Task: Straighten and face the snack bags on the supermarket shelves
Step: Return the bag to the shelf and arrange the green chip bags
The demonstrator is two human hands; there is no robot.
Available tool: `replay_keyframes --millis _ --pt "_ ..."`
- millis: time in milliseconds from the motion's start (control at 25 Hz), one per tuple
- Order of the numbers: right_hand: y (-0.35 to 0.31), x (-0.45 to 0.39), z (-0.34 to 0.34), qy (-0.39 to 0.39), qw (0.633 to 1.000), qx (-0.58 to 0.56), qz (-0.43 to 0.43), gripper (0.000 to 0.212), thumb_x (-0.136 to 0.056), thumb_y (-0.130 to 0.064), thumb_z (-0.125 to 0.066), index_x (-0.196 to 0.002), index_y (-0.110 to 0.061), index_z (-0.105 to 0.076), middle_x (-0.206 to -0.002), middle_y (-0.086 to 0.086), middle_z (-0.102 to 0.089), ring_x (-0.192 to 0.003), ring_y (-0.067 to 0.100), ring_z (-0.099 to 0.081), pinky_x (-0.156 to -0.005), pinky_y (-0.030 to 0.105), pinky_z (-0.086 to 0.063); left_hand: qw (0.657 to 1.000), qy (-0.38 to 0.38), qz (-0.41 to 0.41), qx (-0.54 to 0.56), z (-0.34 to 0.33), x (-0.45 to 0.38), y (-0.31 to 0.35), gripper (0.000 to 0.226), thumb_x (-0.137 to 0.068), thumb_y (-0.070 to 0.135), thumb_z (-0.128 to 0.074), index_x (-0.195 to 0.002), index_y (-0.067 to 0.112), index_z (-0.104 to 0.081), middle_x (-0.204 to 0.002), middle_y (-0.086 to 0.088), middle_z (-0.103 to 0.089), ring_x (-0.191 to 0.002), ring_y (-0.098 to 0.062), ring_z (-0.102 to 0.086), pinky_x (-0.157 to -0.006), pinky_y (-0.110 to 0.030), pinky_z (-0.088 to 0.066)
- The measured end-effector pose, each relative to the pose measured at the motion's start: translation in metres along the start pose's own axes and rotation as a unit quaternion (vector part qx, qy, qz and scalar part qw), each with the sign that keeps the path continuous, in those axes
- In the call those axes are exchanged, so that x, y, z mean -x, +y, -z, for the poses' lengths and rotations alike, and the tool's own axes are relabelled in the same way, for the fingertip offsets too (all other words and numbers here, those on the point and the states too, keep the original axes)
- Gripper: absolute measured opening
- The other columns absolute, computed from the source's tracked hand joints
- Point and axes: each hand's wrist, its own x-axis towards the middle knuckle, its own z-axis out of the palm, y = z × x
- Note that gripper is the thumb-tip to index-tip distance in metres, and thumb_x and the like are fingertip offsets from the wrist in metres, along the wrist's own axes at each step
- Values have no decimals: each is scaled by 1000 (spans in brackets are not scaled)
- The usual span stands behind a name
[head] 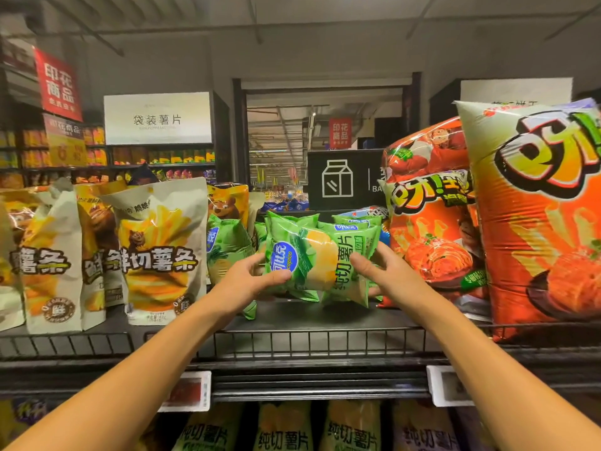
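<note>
2 hands point(247, 281) point(387, 275) partly hide green bags point(312, 258).

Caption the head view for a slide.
Both hands, left hand and right hand, grip a sideways green chip bag above the shelf.

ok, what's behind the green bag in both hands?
Behind the green bag held by the left hand and right hand: more green bags, with a blue-and-white pack behind them. How many rows stand behind is covered.
</note>
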Motion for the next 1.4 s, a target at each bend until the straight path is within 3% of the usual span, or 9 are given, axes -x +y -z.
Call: replay_keyframes --millis 120,240,360,520,680,880,1080,1160,1400 --pt "1 2 2 -22 999 34 -16 83 -56 -59 -84 -131 -36 -55 -123 -22 -66 -117 -3 -59 -101 27 -46 998 25 -42 -40 4 -2 -5 84 -68 21 -86 -142 11 -46 -134 -5 -61 -127 -22 -55 -108 -40 -44" --pt "0 2 1 18 999 44 26 80 -58 -23 -95 -127 -35 -56 -125 -17 -65 -122 1 -56 -111 32 -41 996 15 -60 -71 -1 -1 -7 61 -67 -4 -85 -112 26 -57 -112 12 -66 -110 -1 -61 -85 -11 -50" --pt "-3 1 0 44 995 54 64 88 -58 -9 -95 -128 -41 -52 -130 -11 -60 -127 11 -54 -113 41 -42 995 11 -74 -70 -2 1 -4 67 -62 14 -92 -110 35 -51 -111 28 -56 -96 24 -55 -77 2 -42" --pt "-4 2 2 57 992 67 89 86 -63 -3 -92 -117 -54 -49 -125 -26 -52 -122 5 -52 -111 42 -45 998 -11 -10 61 1 3 2 85 -52 77 -74 -122 41 -42 -131 19 -47 -117 -10 -57 -84 -36 -58" --pt "-7 3 0 32 995 52 82 83 -59 -15 -93 -122 -49 -52 -126 -34 -52 -128 5 -49 -115 39 -41 990 -32 14 140 0 2 4 43 -80 57 -55 -118 37 -59 -128 4 -64 -101 -32 -71 -69 -40 -62" --pt "-6 2 -1 32 995 50 75 80 -75 -17 -85 -140 -46 -48 -147 -27 -41 -141 3 -35 -118 38 -35 981 -15 -11 195 1 0 2 54 -77 27 -63 -129 16 -54 -117 -7 -72 -97 -25 -72 -70 -33 -60" --pt "-4 4 0 -27 999 25 6 90 -70 -54 -84 -146 -48 -37 -149 -12 -42 -135 3 -43 -93 22 -47 981 -19 -35 190 3 -1 -3 62 -77 6 -65 -135 23 -50 -133 -3 -60 -117 -23 -63 -81 -30 -59" --pt "-4 4 -3 -53 998 -29 -10 77 -74 -56 -78 -142 -47 -41 -143 -8 -49 -124 4 -57 -83 32 -60 985 -20 -36 168 4 0 -4 72 -82 -11 -59 -145 20 -43 -140 -2 -53 -119 -23 -61 -91 -34 -57" --pt "1 1 -2 -14 996 -90 -7 27 -99 -29 -56 -123 -42 -57 -127 4 -60 -93 15 -74 -65 38 -62 983 -36 -32 175 2 3 2 67 -74 11 -72 -132 31 -46 -132 -9 -57 -117 -28 -62 -86 -34 -58"
